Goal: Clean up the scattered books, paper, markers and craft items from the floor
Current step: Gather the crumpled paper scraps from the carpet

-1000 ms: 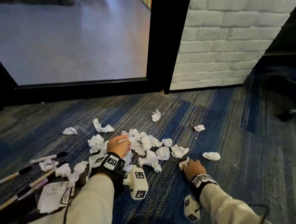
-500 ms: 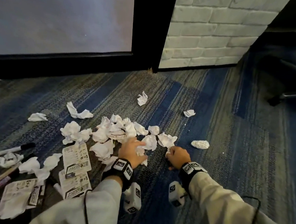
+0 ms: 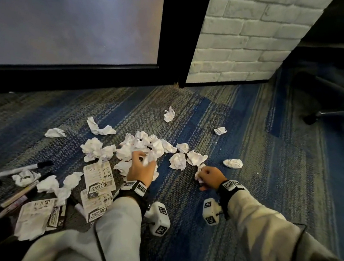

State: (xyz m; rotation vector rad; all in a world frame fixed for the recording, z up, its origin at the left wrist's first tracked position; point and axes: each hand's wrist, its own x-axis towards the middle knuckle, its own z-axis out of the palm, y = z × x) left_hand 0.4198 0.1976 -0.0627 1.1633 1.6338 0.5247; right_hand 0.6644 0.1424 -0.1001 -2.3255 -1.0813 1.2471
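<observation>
Crumpled paper (image 3: 156,148) lies heaped on the floor (image 3: 267,183) before me, with my left hand (image 3: 141,170) at its near edge and my right hand (image 3: 211,177) at its right. Cards (image 3: 100,179) lie left of my left wrist, markers (image 3: 26,167) farther left, a brick wall (image 3: 239,41) behind the heap.

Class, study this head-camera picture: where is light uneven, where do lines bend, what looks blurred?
Head view: dim overall, the chair base at far right nearly lost in shadow. Head view: bright patches streak the right sleeve. Head view: the wide lens leans the brick wall. Head view: the left hand looks slightly smeared; the markers at the left edge are soft.
</observation>
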